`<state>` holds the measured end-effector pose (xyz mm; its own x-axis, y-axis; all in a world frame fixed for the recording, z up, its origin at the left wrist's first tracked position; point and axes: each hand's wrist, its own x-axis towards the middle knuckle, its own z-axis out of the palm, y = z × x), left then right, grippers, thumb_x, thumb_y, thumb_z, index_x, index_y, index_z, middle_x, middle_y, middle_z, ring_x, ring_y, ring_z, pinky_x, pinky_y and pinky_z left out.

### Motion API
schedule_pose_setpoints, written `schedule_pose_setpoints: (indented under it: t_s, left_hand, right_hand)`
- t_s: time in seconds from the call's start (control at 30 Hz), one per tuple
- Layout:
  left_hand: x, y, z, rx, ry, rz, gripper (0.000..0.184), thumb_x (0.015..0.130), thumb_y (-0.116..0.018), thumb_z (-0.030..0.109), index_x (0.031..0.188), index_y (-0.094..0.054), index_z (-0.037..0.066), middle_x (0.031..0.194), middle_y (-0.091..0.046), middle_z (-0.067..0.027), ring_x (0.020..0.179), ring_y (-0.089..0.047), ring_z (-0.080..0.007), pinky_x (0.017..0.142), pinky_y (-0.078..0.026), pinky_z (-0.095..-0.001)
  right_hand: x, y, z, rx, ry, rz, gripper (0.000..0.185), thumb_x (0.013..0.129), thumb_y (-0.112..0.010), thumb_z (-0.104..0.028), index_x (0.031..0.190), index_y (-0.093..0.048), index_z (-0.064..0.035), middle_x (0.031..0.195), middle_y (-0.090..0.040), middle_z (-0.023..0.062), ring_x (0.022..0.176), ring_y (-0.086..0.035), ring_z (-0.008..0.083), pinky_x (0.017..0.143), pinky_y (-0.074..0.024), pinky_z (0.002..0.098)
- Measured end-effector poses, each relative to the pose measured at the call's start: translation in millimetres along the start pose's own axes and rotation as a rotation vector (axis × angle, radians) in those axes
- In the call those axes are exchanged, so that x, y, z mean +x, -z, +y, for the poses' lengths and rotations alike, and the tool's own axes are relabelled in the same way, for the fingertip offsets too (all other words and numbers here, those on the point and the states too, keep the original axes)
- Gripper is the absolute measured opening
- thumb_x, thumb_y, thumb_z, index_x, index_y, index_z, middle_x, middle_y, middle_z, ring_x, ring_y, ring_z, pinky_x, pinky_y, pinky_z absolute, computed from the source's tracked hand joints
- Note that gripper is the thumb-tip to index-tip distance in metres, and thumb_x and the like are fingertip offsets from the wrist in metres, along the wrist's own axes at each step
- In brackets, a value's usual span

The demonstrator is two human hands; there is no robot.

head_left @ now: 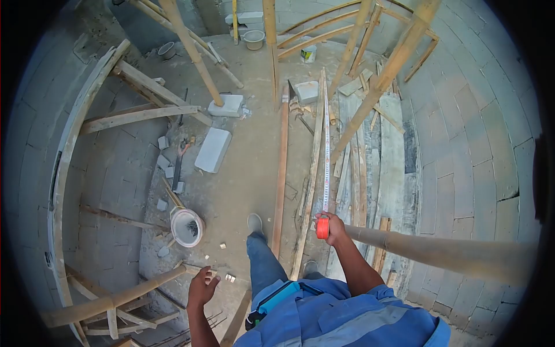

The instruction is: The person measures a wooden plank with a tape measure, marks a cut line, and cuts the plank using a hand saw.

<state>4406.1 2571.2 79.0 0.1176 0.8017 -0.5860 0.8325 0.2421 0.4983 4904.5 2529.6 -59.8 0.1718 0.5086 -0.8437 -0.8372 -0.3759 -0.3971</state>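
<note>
Right hand (333, 229): my fingers gripped the red tape case (322, 228), ahead of my body.
Tape blade (326, 156): already drawn out alongside the timber strip (312, 173); not yet wound back.
Left hand (202, 287): fingers loosely open, holding nothing.

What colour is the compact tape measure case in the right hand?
Orange-red: the compact tape measure case in the right hand shows best in the head view.

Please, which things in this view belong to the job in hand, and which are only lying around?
Seem to belong to the job:
red tape measure, held in the right hand
its extended blade
possibly the long wooden strip beside the blade

Seem only lying around:
round bucket
large pale block
small tub at the far end
</note>
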Motion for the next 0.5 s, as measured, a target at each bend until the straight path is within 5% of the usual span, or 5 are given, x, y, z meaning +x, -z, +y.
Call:
schedule_pose_setpoints:
  t_s: [0.17, 0.3, 0.5]
  left_hand:
    - [216, 42, 47, 0.388, 0.012, -0.305, 0.079, 0.087, -0.077, 0.047, 0.15, -0.052, 0.006, 0.136, -0.066, -0.0243, 0.127, -0.064, -0.0397, 0.106, -0.05, -0.0477]
    - [382, 95, 144, 0.534, -0.2, -0.219, 0.07, 0.088, -0.076, 0.044, 0.143, -0.057, 0.004, 0.133, -0.067, -0.0242, 0.124, -0.064, -0.0408, 0.104, -0.051, -0.0493]
    - [549, 126, 346, 0.311, -0.442, -0.087, 0.054, 0.091, -0.077, 0.033, 0.134, -0.063, 0.005, 0.122, -0.073, -0.0195, 0.106, -0.073, -0.0357, 0.091, -0.057, -0.0445]
  right_hand:
    - [99, -46, -71, -0.032, 0.127, 0.073, 0.027, 0.106, -0.053, -0.026, 0.104, -0.067, -0.0025, 0.08, -0.067, 0.0091, 0.067, -0.065, 0.0206, 0.062, -0.0562, 0.0357]
    - [134, -75, -125, -0.134, 0.137, 0.2, 0.028, 0.106, -0.053, -0.025, 0.103, -0.067, -0.0023, 0.079, -0.067, 0.0096, 0.065, -0.065, 0.0197, 0.061, -0.0557, 0.0347]
    - [190, -104, -198, -0.102, 0.206, 0.297, 0.033, 0.105, -0.057, -0.03, 0.097, -0.07, -0.0012, 0.078, -0.067, 0.0089, 0.06, -0.063, 0.0183, 0.059, -0.053, 0.0343]
